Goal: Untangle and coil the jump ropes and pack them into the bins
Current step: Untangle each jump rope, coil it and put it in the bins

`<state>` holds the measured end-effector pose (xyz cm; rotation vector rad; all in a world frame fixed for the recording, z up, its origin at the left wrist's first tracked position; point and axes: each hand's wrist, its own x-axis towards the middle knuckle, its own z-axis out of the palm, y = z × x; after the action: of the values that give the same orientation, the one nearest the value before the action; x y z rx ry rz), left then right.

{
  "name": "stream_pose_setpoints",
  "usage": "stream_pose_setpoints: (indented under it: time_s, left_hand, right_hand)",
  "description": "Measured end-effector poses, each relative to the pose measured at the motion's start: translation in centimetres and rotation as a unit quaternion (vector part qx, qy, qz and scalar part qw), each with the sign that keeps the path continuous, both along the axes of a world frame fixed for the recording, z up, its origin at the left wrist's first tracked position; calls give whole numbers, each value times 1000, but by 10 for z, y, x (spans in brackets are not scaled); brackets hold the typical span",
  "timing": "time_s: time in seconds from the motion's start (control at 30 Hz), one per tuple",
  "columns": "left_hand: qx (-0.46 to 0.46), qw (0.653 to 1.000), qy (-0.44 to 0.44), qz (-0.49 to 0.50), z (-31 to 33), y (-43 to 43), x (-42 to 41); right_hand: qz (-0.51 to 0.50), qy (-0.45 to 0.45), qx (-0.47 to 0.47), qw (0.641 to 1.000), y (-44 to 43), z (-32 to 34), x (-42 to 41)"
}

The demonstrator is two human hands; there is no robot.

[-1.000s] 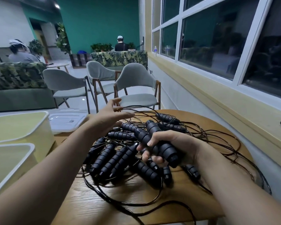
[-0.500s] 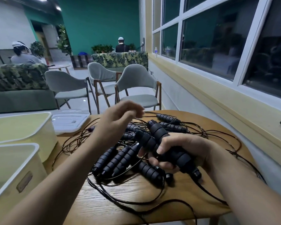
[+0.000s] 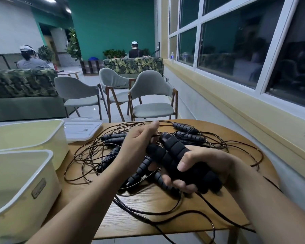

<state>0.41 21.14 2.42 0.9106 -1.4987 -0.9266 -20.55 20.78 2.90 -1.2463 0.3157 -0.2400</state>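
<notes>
The person's right hand [image 3: 206, 166] holds two black handles [image 3: 174, 150] tight, with the fingers curled round them. The handles lie side by side and point up and away from the person. The left hand [image 3: 139, 143] is just beside the tips of those handles. Its fingers are curled and it pinches a thin cord [image 3: 167, 122] above the pile.

The jump ropes [image 3: 111, 155] lie in a messy heap in the middle of the table [image 3: 165, 208]. Their thin cords loop out to the far edge and the right edge, and some hang over the near edge.

Two pale bins stand at the left edge. The near bin [image 3: 24, 182] and the far bin [image 3: 47, 138] are both open on top. A clear lid [image 3: 83, 129] lies at the far left corner, behind the far bin.
</notes>
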Motion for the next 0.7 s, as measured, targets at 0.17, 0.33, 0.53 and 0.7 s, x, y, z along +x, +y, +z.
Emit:
stream_pose_setpoints:
  time_s: [0.17, 0.33, 0.53, 0.7]
  left_hand:
    - [-55, 995, -7, 81, 2, -4, 11]
    - [-65, 991, 13, 119, 6, -6, 14]
    - [63, 988, 142, 24, -1, -9, 7]
    - [28, 994, 83, 58, -12, 1, -11]
  right_hand:
    - [-62, 52, 32, 996, 7, -7, -10]
    - [-186, 68, -18, 980, 21, -4, -3]
    - [-178, -29, 24, 983, 28, -6, 3]
    - [-177, -94, 43, 979, 28, -7, 14]
